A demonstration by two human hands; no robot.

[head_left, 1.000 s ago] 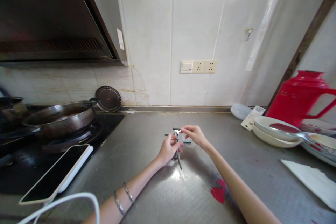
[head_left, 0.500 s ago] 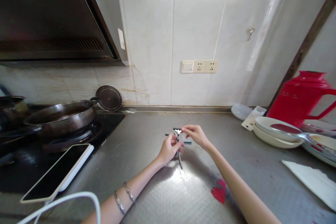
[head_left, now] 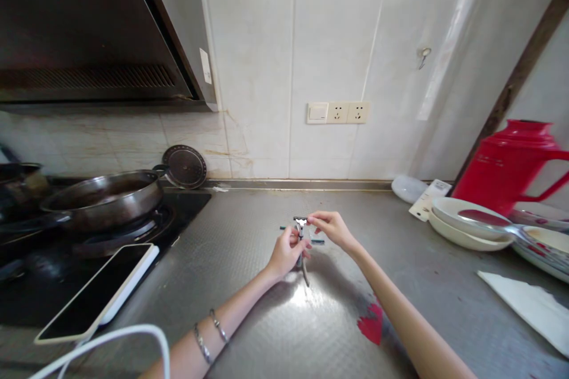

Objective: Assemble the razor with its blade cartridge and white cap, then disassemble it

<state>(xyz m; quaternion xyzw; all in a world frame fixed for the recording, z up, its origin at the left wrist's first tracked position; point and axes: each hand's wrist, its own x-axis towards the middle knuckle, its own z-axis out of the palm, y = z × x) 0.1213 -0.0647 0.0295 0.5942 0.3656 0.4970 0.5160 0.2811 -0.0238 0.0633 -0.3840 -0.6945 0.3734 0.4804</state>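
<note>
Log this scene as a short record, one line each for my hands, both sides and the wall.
Left hand: gripping a small gadget
Right hand: fingertips at the gadget's top; grip unclear
Left side: pan on the stove; phone nearer the camera
Right side: red jug behind white dishes
Wall: one switch, two sockets

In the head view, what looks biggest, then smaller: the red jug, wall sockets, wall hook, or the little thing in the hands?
1. Red jug
2. Wall sockets
3. Wall hook
Unranked: little thing; the left hand partly hides it.
</note>
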